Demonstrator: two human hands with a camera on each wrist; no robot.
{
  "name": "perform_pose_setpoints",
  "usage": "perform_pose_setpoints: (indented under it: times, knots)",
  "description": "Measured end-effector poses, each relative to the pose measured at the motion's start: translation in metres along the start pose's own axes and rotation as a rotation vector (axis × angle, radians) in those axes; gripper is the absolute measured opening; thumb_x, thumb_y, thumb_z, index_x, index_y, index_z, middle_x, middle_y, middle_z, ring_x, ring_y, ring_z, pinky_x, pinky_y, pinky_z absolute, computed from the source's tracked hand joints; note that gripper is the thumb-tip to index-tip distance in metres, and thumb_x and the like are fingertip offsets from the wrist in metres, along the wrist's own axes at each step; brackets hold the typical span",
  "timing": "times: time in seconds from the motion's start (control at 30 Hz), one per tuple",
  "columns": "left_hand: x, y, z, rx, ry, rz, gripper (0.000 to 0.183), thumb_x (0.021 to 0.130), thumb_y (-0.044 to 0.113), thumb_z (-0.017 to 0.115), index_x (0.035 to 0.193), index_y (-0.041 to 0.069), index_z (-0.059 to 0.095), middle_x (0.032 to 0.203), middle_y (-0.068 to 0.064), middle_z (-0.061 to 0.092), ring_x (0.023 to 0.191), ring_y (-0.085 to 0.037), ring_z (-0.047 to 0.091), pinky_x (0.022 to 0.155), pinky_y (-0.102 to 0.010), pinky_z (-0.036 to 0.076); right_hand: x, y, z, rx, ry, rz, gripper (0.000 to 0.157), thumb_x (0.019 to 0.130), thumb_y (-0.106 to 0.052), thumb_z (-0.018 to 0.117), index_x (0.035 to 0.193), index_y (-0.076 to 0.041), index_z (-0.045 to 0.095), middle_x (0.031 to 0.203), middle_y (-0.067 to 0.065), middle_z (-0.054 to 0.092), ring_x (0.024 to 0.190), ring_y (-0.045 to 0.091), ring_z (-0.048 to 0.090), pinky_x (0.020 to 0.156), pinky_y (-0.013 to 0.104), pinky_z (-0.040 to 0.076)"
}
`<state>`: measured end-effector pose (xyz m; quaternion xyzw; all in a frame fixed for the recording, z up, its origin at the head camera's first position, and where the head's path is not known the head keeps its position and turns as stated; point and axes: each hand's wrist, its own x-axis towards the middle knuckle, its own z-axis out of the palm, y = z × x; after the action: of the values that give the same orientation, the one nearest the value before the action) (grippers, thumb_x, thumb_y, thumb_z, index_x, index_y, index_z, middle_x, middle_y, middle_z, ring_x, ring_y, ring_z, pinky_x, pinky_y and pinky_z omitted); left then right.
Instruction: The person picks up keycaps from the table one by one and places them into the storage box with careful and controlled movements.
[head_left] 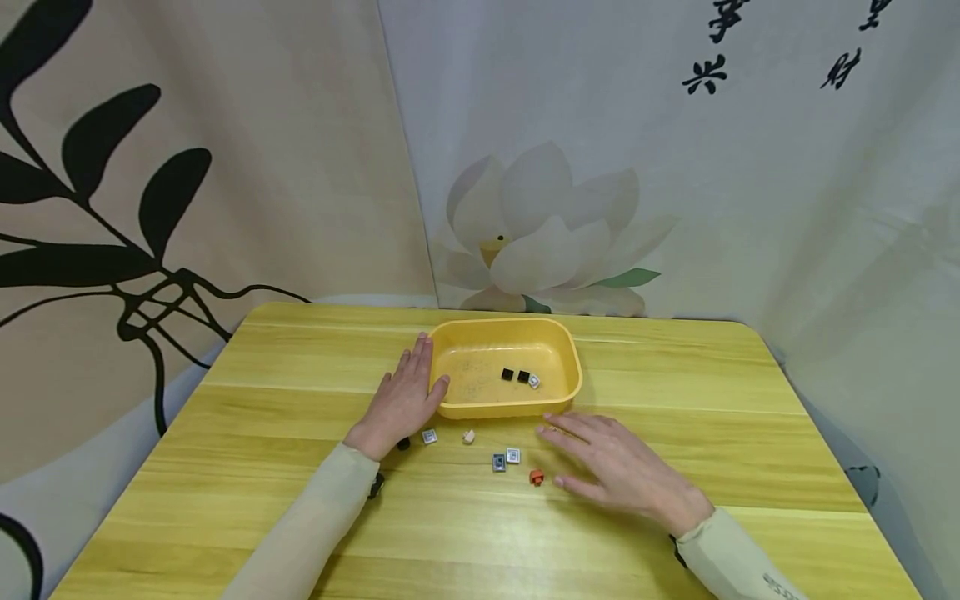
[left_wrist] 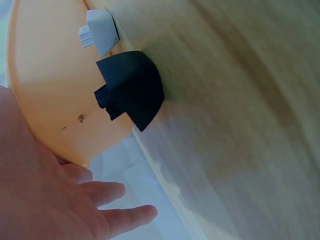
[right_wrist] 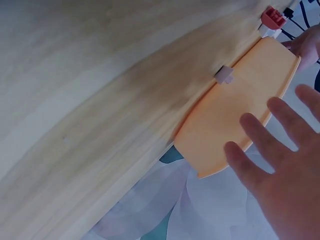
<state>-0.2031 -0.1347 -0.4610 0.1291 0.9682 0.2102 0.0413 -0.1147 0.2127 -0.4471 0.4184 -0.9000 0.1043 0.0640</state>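
A yellow tray (head_left: 491, 411) stands near the table's back edge, two small black blocks (head_left: 515, 376) and a small white one (head_left: 534, 381) inside. My left hand (head_left: 401, 400) lies along its left side, fingers extended and touching the rim. Off the tray's front right corner is my right hand (head_left: 611, 458), fingers spread, holding nothing. Between the hands lie small pieces: black (left_wrist: 132, 85) with a ridged stub, white (head_left: 429, 436), pale pink (head_left: 468, 437), grey (head_left: 498, 462), another white (head_left: 513, 456) and red (head_left: 536, 477). The red piece is nearest my right thumb.
The wooden table (head_left: 675, 375) extends to both sides of the tray. Behind it hangs a pale cloth (head_left: 750, 208) printed with a flower, leaves and characters.
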Motion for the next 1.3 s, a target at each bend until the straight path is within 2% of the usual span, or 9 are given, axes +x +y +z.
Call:
perform_pose_setpoints:
  times: [0.17, 0.3, 0.7, 0.97, 1.1, 1.3]
  knots:
    - [-0.001, 0.0, 0.0, 0.003, 0.001, 0.001, 0.078, 0.111, 0.046, 0.037, 0.165, 0.002, 0.003, 0.173, -0.013, -0.003, 0.156, -0.044, 0.013, 0.116, -0.072, 0.022, 0.001, 0.0, 0.002, 0.002, -0.091, 0.046, 0.068, 0.102, -0.056, 0.058, 0.158, -0.02, 0.046, 0.161, 0.008, 0.044, 0.142, 0.037, 0.047, 0.111, 0.059, 0.041]
    - [-0.001, 0.0, 0.0, 0.006, 0.009, 0.007, 0.078, 0.111, 0.045, 0.037, 0.165, 0.0, 0.004, 0.173, -0.014, -0.002, 0.155, -0.045, 0.014, 0.115, -0.072, 0.023, 0.002, 0.0, 0.003, 0.01, -0.126, 0.068, 0.07, 0.101, -0.06, 0.056, 0.158, -0.02, 0.046, 0.162, 0.008, 0.043, 0.142, 0.039, 0.046, 0.11, 0.06, 0.041]
    - [-0.003, 0.002, -0.002, 0.006, 0.002, 0.005, 0.079, 0.111, 0.046, 0.037, 0.165, 0.0, 0.003, 0.173, -0.014, -0.002, 0.155, -0.044, 0.015, 0.115, -0.072, 0.023, 0.006, 0.001, 0.008, 0.012, -0.207, 0.116, 0.065, 0.099, -0.053, 0.064, 0.154, -0.019, 0.052, 0.161, 0.009, 0.045, 0.143, 0.036, 0.046, 0.108, 0.059, 0.043]
    - [-0.003, 0.003, -0.002, 0.001, 0.007, 0.011, 0.079, 0.111, 0.046, 0.038, 0.164, 0.0, 0.003, 0.173, -0.014, -0.001, 0.155, -0.045, 0.015, 0.115, -0.072, 0.023, 0.008, 0.002, 0.009, 0.004, -0.155, 0.095, 0.048, 0.099, -0.034, 0.072, 0.142, -0.013, 0.063, 0.146, 0.011, 0.059, 0.131, 0.031, 0.057, 0.104, 0.052, 0.049]
    - [-0.003, 0.003, -0.002, -0.001, 0.008, 0.009, 0.079, 0.111, 0.046, 0.038, 0.164, 0.0, 0.003, 0.173, -0.014, -0.001, 0.155, -0.044, 0.015, 0.115, -0.072, 0.023, 0.009, 0.002, 0.01, -0.002, -0.123, 0.083, 0.036, 0.098, -0.023, 0.074, 0.131, -0.011, 0.069, 0.131, 0.006, 0.064, 0.119, 0.023, 0.062, 0.1, 0.044, 0.052]
    - [-0.003, 0.003, -0.002, 0.003, 0.008, 0.004, 0.078, 0.111, 0.045, 0.038, 0.165, 0.0, 0.004, 0.173, -0.014, -0.001, 0.155, -0.044, 0.015, 0.115, -0.072, 0.023, 0.009, 0.002, 0.012, -0.028, -0.081, 0.084, 0.019, 0.097, -0.013, 0.074, 0.116, -0.011, 0.075, 0.112, 0.0, 0.064, 0.1, 0.015, 0.063, 0.089, 0.036, 0.055]
